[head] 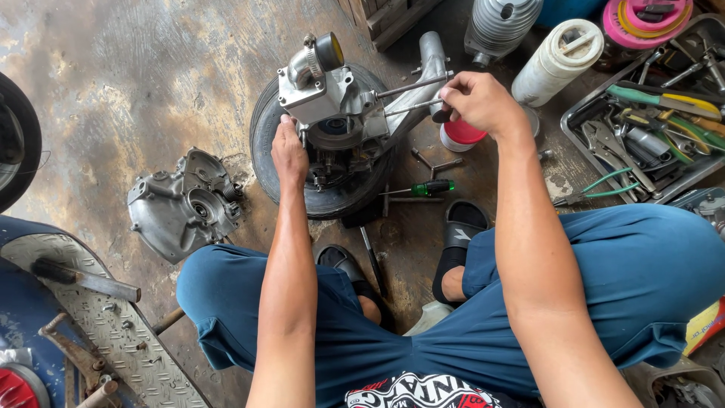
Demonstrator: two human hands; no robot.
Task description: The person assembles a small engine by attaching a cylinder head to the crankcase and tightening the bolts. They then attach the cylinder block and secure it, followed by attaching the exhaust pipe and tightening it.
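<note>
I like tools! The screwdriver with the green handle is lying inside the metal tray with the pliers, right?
Not quite. The head view shows the green-handled screwdriver lying on the concrete floor, beside the tire under the engine part. The metal tray with pliers sits farther right.

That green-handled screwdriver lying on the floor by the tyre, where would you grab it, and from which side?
Take the screwdriver by its green and black handle, the thick end pointing right. It lies flat, shaft toward the tyre, so I would come down from above, on the side nearest the sandalled foot. The thin shaft looks harder to pinch, and loose bolts lie just beyond.
</note>
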